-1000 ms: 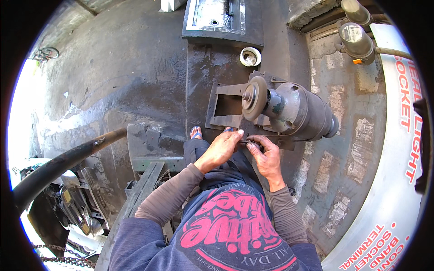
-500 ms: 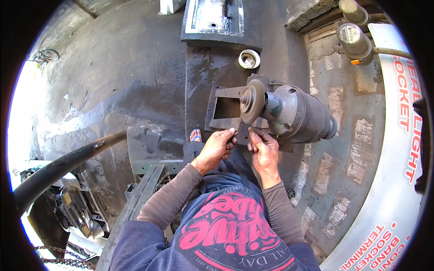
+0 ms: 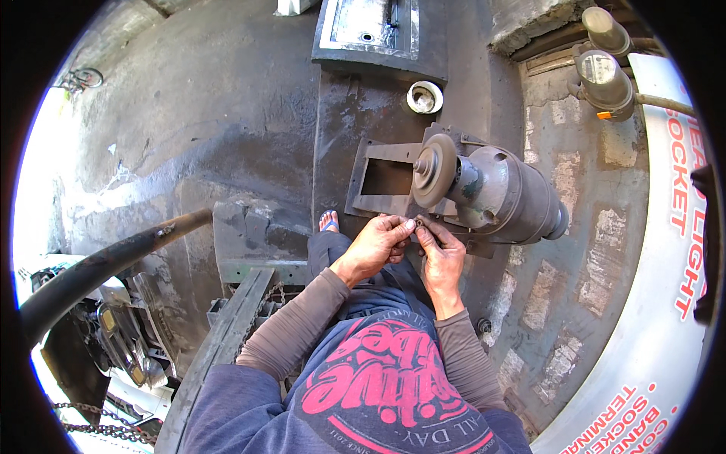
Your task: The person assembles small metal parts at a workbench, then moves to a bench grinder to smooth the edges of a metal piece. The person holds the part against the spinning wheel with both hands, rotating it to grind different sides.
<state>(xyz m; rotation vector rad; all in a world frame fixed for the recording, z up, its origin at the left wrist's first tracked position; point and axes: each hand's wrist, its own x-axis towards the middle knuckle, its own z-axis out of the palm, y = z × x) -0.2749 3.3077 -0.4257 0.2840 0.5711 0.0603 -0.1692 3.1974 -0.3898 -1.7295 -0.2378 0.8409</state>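
My left hand [image 3: 378, 246] and my right hand [image 3: 442, 261] meet in front of my waist, both closed in a pinch. Between the fingertips sits a tiny dark piece [image 3: 419, 222], perhaps round; it is too small to name and mostly covered by the fingers. Just beyond the hands stands a bench grinder with a grey motor body [image 3: 514, 193] and a round wheel [image 3: 435, 171] on its left end. The wheel is close to my fingertips but apart from them. A metal frame [image 3: 378, 204] with a square opening lies under the wheel.
A white round tub [image 3: 424, 97] stands behind the grinder, near a metal basin [image 3: 370, 34]. A thick dark pipe [image 3: 113, 265] slants in from the left, above a metal beam [image 3: 227, 340] and chains. Round meters [image 3: 605, 83] and a white lettered sign [image 3: 658, 250] line the right.
My left hand has moved right, and its fingertips now meet those of my right hand at the tiny piece. The view has shifted slightly.
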